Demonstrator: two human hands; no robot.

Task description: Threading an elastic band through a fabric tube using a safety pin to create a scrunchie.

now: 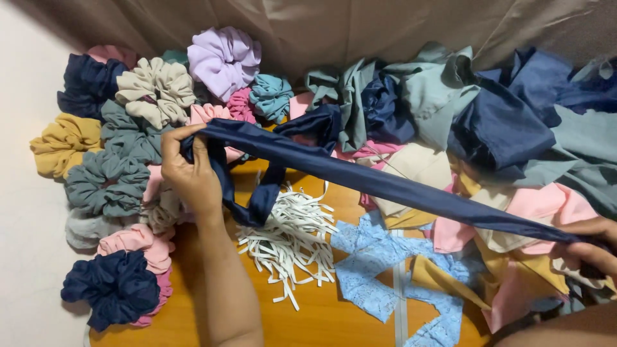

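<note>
— Nearest the lens is the person's left forearm, running up to the left hand [191, 168], which is closed around one end of a long navy fabric tube [373, 183]. What step does that look like?

— It reads as the tube being pulled taut between both hands. The right hand [588, 247], at the frame's right edge, pinches the other end; how wide its fingers sit cannot be told, since part of it is cut off.

— And the tube's lie?

— Its long axis runs from upper left, at the left hand, down to lower right, at the right hand, held above the table [308, 321] and not resting on it. A loose tail hangs from the left hand and folds back near the white elastic strips [289, 238].

— What would the next move call for?

— Judging by the pile of finished scrunchies [122, 173] at the left, probably an even grip at both ends and keeping the tube untwisted while it is worked along its length.

— Anything close by?

— Blue lace scraps [379, 270] lie below the tube, and a heap of cut fabric pieces [488, 115] sits behind it.
</note>
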